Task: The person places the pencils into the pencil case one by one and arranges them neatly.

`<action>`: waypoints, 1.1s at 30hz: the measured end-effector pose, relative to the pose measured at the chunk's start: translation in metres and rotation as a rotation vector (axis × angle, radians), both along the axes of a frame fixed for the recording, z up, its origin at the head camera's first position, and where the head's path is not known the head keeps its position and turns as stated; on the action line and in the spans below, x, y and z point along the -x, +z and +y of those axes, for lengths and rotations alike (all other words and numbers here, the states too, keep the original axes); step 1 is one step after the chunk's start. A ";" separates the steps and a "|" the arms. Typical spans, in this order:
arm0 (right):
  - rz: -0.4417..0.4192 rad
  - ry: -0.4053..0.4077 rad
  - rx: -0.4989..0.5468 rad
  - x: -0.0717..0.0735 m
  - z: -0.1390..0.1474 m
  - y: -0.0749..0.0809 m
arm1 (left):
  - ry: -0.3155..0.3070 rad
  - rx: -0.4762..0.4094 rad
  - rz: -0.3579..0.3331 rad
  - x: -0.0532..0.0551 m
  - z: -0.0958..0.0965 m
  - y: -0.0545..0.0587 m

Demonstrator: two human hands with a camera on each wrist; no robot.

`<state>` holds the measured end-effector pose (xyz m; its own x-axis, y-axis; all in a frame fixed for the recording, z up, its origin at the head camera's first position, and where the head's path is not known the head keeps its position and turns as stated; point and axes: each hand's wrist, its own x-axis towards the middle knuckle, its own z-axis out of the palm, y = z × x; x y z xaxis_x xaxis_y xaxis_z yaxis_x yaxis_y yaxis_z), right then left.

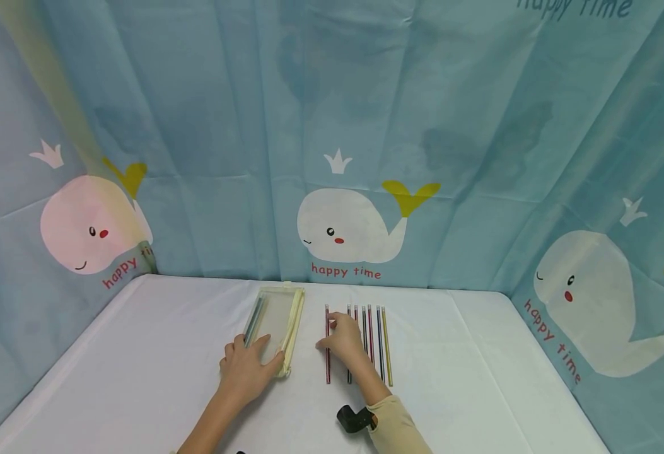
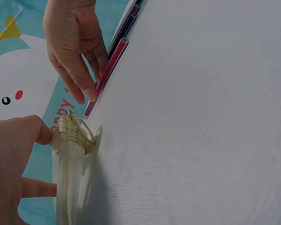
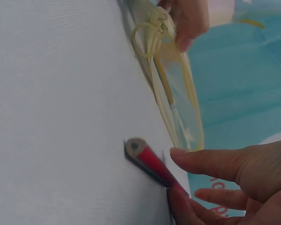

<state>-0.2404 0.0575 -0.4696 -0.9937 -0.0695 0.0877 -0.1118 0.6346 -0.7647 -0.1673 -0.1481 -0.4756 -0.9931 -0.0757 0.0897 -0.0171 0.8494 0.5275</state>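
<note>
My left hand (image 1: 246, 372) lies across the lower part of a clear pencil case (image 1: 279, 309) with a pale yellow zip edge, its thumb at the zip side and its other fingers toward the far side. In the right wrist view the case gapes and a yellow pencil (image 3: 164, 82) shows inside. To the right of the case lies a red and dark striped pencil (image 1: 328, 369). My right hand (image 1: 345, 340) is over it, with fingertips at the pencil; in the right wrist view the thumb (image 3: 203, 161) stands apart from it.
Several more pencils (image 1: 380, 347), red, dark and yellow, lie side by side right of the red one, partly under my right hand. A white cloth covers the table (image 1: 479, 378). A blue curtain (image 1: 224, 221) with whales hangs behind. A black device (image 1: 354, 419) sits at my right wrist.
</note>
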 end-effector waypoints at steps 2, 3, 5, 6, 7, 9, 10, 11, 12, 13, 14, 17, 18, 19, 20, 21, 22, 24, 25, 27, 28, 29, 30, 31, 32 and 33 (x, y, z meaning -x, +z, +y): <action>0.013 0.003 -0.002 0.000 -0.001 0.000 | 0.000 0.002 0.003 0.000 0.000 0.000; 0.017 0.004 -0.003 0.000 -0.001 -0.001 | 0.000 0.003 0.004 0.000 0.000 0.000; 0.023 0.005 -0.005 0.001 -0.001 -0.002 | 0.000 0.004 0.006 0.000 0.001 0.000; 0.029 0.006 -0.008 0.001 -0.001 -0.003 | -0.001 0.005 0.006 0.000 0.001 0.000; 0.035 0.006 -0.010 0.001 -0.001 -0.003 | -0.001 0.006 0.005 0.001 0.001 -0.001; 0.046 0.004 -0.015 0.002 -0.001 -0.006 | -0.001 0.006 0.003 0.001 0.001 -0.001; 0.051 0.002 -0.013 0.002 -0.002 -0.007 | 0.000 0.007 0.002 0.001 0.001 -0.001; 0.055 -0.002 -0.013 0.003 -0.002 -0.008 | 0.000 0.007 0.002 0.001 0.001 -0.001; 0.059 -0.003 -0.014 0.003 -0.002 -0.009 | 0.001 0.010 0.000 0.001 0.001 -0.001; 0.057 -0.006 -0.010 0.004 -0.002 -0.010 | 0.001 0.013 -0.002 0.002 0.001 -0.002; 0.053 -0.008 -0.007 0.004 -0.002 -0.010 | 0.001 0.016 -0.003 0.002 0.001 -0.002; 0.025 -0.009 0.017 0.005 -0.002 -0.011 | 0.002 0.021 -0.006 0.002 0.001 -0.002; 0.016 -0.006 0.027 0.005 -0.001 -0.010 | 0.003 0.024 -0.007 0.002 0.001 -0.003; 0.004 -0.006 0.040 0.005 -0.001 -0.010 | 0.003 0.025 -0.008 0.002 0.000 -0.003; -0.002 -0.003 0.048 0.005 0.000 -0.009 | 0.004 0.025 -0.009 0.003 0.000 -0.003; -0.010 -0.001 0.058 0.005 0.000 -0.009 | 0.005 0.026 -0.009 0.003 0.000 -0.003; -0.015 0.001 0.067 0.006 0.001 -0.009 | 0.004 0.028 -0.010 0.003 0.000 -0.004; -0.018 0.007 0.087 0.006 0.002 -0.008 | 0.003 0.031 -0.010 0.003 0.000 -0.004; -0.022 0.007 0.097 0.007 0.003 -0.008 | 0.002 0.033 -0.010 0.003 0.000 -0.004; -0.022 0.007 0.107 0.007 0.003 -0.009 | 0.000 0.032 -0.009 0.002 0.000 -0.004; -0.025 0.007 0.113 0.007 0.004 -0.009 | 0.000 0.031 -0.008 0.002 0.000 -0.003; -0.029 0.006 0.120 0.008 0.004 -0.009 | -0.001 0.030 -0.008 0.002 0.000 -0.003; -0.035 0.003 0.125 0.008 0.005 -0.009 | -0.002 0.029 -0.007 0.002 0.000 -0.003; -0.040 0.000 0.132 0.008 0.005 -0.008 | -0.003 0.027 -0.007 0.002 0.000 -0.003; -0.044 -0.001 0.139 0.008 0.006 -0.008 | -0.003 0.026 -0.006 0.002 0.001 -0.003; -0.047 -0.003 0.146 0.008 0.006 -0.008 | -0.005 0.025 -0.005 0.002 0.001 -0.003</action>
<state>-0.2486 0.0634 -0.4780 -0.9971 -0.0568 0.0505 -0.0726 0.5164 -0.8533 -0.1697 -0.1473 -0.4785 -0.9939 -0.0690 0.0862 -0.0159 0.8621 0.5064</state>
